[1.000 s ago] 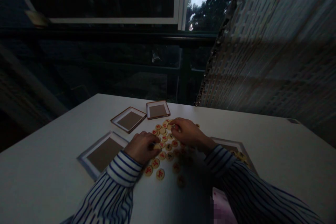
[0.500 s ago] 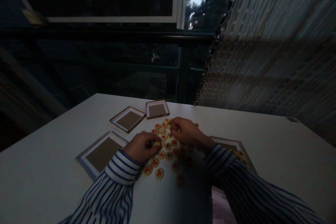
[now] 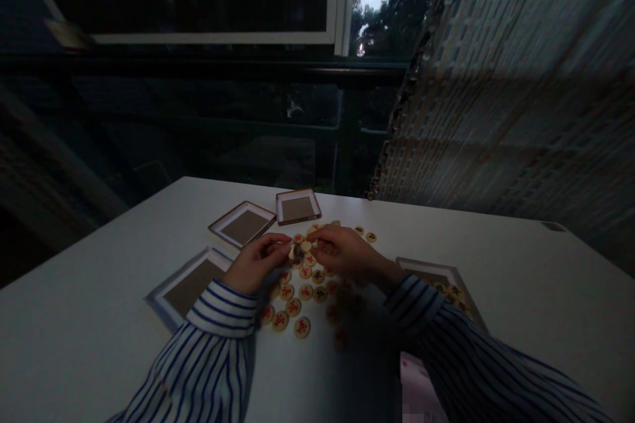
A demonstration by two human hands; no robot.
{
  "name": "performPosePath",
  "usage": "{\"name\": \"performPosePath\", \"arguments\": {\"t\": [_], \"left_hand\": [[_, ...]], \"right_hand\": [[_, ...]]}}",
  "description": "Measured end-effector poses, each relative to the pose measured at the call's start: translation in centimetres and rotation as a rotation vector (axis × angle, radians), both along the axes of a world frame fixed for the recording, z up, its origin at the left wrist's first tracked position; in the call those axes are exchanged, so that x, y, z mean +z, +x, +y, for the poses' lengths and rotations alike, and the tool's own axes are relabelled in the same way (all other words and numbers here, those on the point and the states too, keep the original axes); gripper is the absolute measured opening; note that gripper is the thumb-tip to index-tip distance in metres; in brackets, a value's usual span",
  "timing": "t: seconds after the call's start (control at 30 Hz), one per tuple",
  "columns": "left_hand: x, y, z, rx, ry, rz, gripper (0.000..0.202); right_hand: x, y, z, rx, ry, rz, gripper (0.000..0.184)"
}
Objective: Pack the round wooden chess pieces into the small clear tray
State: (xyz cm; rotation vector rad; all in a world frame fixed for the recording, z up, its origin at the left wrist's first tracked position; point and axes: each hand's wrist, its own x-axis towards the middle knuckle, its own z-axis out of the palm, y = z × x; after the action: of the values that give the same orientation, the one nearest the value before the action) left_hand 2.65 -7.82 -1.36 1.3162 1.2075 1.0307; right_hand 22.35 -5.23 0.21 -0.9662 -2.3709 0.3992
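Round wooden xiangqi pieces [image 3: 305, 292] lie in a loose heap on the white table, most with red characters up, some with dark ones. At the heap's left side, my left hand [image 3: 258, 263] has its thumb and forefinger at a tilted xiangqi piece [image 3: 294, 252], apparently pinching its edge. Opposite it, my right hand [image 3: 343, 251] reaches over the heap with thumb and forefinger apart. Its fingertips are beside a blank-side-up piece [image 3: 306, 246]; whether they touch it is unclear. Pieces beneath the right hand are hidden or in shadow.
Two shallow box halves [image 3: 243, 223], [image 3: 298, 203] stand behind the heap. A larger tray [image 3: 191, 291] lies left, partly under my left arm. Another tray [image 3: 431, 268] at right holds several pieces. A pink object [image 3: 419, 386] is at the front edge. A bead curtain [image 3: 476, 112] hangs at right.
My left hand has moved up and away from the nearer pieces to the heap's upper left. My right hand has shifted slightly left and down, uncovering two dark-lettered pieces behind it.
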Motion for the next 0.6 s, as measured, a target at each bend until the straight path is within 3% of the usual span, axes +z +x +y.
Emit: {"name": "performPosePath", "arguments": {"t": [0.2,0.6], "left_hand": [[-0.2,0.2,-0.2,-0.076,-0.055,-0.106,0.048],[-0.7,-0.1,-0.2,-0.145,-0.086,-0.069,0.04]], "right_hand": [[0.0,-0.9,-1.1,0.132,0.03,-0.006,0.028],[-1.1,-1.7,-1.7,0.112,0.119,-0.067,0.023]]}}
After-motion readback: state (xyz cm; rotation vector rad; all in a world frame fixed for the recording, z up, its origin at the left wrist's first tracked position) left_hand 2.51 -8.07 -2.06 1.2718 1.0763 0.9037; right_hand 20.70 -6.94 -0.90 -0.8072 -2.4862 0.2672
